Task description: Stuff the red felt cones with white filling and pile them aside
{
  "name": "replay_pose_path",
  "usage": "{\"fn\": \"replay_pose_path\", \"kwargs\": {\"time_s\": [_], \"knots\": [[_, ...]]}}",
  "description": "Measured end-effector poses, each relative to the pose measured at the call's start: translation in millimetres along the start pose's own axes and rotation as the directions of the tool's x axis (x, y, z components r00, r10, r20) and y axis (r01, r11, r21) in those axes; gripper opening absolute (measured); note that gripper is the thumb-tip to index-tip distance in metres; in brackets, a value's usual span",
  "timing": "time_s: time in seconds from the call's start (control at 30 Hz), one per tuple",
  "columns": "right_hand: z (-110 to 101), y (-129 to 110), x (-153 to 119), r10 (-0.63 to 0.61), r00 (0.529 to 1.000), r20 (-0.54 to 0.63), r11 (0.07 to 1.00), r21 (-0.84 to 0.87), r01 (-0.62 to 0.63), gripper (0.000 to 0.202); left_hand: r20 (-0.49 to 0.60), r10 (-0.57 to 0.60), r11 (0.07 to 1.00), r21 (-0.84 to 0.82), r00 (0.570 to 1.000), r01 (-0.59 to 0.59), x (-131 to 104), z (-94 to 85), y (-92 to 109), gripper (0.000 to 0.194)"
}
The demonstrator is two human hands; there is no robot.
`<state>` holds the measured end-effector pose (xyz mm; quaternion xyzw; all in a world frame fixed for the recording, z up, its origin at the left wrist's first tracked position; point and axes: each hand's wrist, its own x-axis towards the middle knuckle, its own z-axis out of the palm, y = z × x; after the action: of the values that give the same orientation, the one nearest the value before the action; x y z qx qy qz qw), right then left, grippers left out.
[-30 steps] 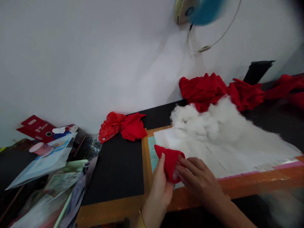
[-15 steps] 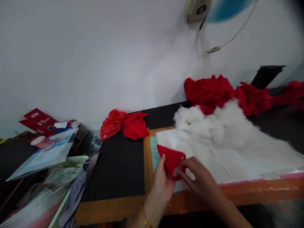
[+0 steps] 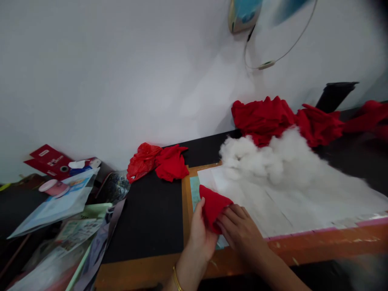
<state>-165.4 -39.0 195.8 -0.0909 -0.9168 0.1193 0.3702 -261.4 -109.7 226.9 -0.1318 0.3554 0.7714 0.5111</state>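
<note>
A red cone-shaped fabric piece [image 3: 213, 204] is held above the table's front part, its pointed end toward the upper left. My left hand [image 3: 201, 234] wraps round it from the left and below, the thumb on its side. At the open right end is my right hand [image 3: 239, 230], its fingers together and their tips at or inside the opening; whether they hold anything is hidden. Behind the hands, a fluffy pile of white stuffing [image 3: 269, 157] lies on a white sheet [image 3: 257, 206].
Red cloth pieces [image 3: 263, 119] are heaped along the wall. A red plastic bag [image 3: 144, 159] and a red cloth [image 3: 172, 163] lie at the table's back left. On the left stand a green bin [image 3: 98, 208] and a red box [image 3: 50, 161]. A fan hangs above.
My right hand has pushed in against the opening of the red piece, and its fingers now cover the edge. The bit of white stuffing at the opening is out of sight.
</note>
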Motion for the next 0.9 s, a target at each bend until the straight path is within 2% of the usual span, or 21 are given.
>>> {"fn": "replay_pose_path", "kwargs": {"time_s": [0.1,0.23,0.3,0.4,0.47,0.57,0.7,0.8,0.9], "knots": [[-7,5,-7,0.112,0.994,-0.003,0.972,0.208,-0.109,0.021,0.051,0.079,0.997,0.008,0.996,-0.079,-1,-3.9,-2,0.018],[-7,13,-17,0.380,0.925,0.018,0.848,0.391,-0.357,0.020,0.146,0.252,0.947,0.166,0.957,-0.274,-1,-4.7,-22,0.044],[-2,12,-21,0.440,0.898,-0.020,0.826,0.403,-0.395,0.024,0.143,0.303,0.916,0.230,0.942,-0.329,-1,-3.6,-33,0.055],[6,7,-25,0.379,0.920,-0.102,0.868,0.384,-0.315,0.026,0.122,0.335,0.903,0.240,0.934,-0.355,-2,-2.2,-42,0.066],[6,5,-26,0.308,0.944,-0.122,0.896,0.371,-0.244,0.025,0.136,0.329,0.909,0.223,0.934,-0.353,-2,-2.3,-39,0.070],[-3,7,-26,0.245,0.969,-0.042,0.897,0.390,-0.209,0.024,0.135,0.283,0.935,0.182,0.950,-0.304,0,-2.8,-26,0.062],[-13,11,-26,0.098,0.992,0.080,0.939,0.323,-0.119,0.028,0.053,0.240,0.955,0.166,0.969,-0.245,5,1.2,-14,0.045],[-8,6,-29,0.008,0.985,0.171,0.973,0.224,-0.047,0.032,0.073,0.300,0.925,0.220,0.951,-0.309,9,5.4,-15,0.048],[-9,2,-37,-0.044,0.987,0.156,0.978,0.207,0.011,0.037,0.078,0.384,0.880,0.272,0.920,-0.390,14,4.8,-16,0.048]]}}
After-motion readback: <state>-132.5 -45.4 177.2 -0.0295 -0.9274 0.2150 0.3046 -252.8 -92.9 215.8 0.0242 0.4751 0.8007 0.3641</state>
